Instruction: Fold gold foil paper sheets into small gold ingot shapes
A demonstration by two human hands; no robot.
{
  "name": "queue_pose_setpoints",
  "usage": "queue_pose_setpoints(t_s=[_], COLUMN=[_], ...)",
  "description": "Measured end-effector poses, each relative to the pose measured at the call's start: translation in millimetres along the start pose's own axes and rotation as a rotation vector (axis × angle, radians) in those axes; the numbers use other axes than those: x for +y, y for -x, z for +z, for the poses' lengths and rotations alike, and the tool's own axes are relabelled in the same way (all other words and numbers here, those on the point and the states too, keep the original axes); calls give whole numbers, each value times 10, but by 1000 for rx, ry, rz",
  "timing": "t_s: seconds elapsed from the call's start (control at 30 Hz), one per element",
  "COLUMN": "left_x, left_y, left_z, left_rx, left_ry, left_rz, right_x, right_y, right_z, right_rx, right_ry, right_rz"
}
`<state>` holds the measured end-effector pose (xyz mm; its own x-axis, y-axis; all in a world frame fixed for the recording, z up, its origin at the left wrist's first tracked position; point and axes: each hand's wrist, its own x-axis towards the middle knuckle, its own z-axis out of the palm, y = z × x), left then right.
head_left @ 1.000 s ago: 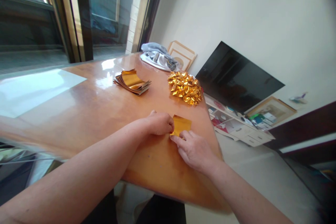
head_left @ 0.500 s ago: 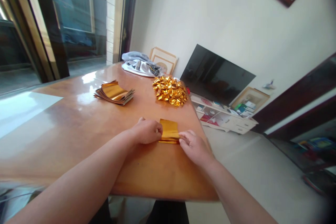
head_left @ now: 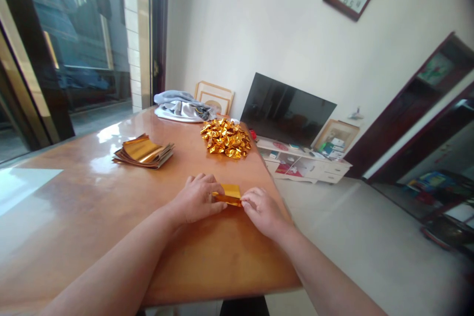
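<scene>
Gold foil sheet folded narrow, pinched between left hand and right hand — flat sheets still stacked on counter, folded pieces heaped beyond.

The foil strip shines gold, as do the stacked foil sheets, edged brownish, and the crinkled foil heap; the bench is glossy orange-brown, the cloth grey and white.

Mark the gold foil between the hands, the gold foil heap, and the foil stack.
Gold foil piece (head_left: 230, 190), head view, top face.
Gold foil heap (head_left: 225, 138), head view, middle of the heap.
Foil stack (head_left: 142, 153), head view, top sheet.
</scene>
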<state>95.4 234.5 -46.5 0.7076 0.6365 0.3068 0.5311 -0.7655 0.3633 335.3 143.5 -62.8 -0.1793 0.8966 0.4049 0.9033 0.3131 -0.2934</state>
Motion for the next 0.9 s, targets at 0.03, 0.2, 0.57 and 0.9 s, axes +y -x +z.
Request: queue_pose_setpoints(t_s=[0.03, 0.2, 0.57, 0.9], left_x=[7, 41, 27, -41], left_y=[0, 0, -61, -63], left_z=[-4, 1, 59, 29], left_rx=[18, 95, 129, 113], left_ry=[-5, -4, 673, 1290], left_rz=[24, 83, -158, -386], right_x=[-5, -19, -200, -373], right_y=[-17, -87, -173, -289], right_z=[-23, -85, -175, -77], right_rx=[9, 14, 16, 101], right_ry=[-14, -62, -649, -1131], right_rz=[10, 58, 247, 440])
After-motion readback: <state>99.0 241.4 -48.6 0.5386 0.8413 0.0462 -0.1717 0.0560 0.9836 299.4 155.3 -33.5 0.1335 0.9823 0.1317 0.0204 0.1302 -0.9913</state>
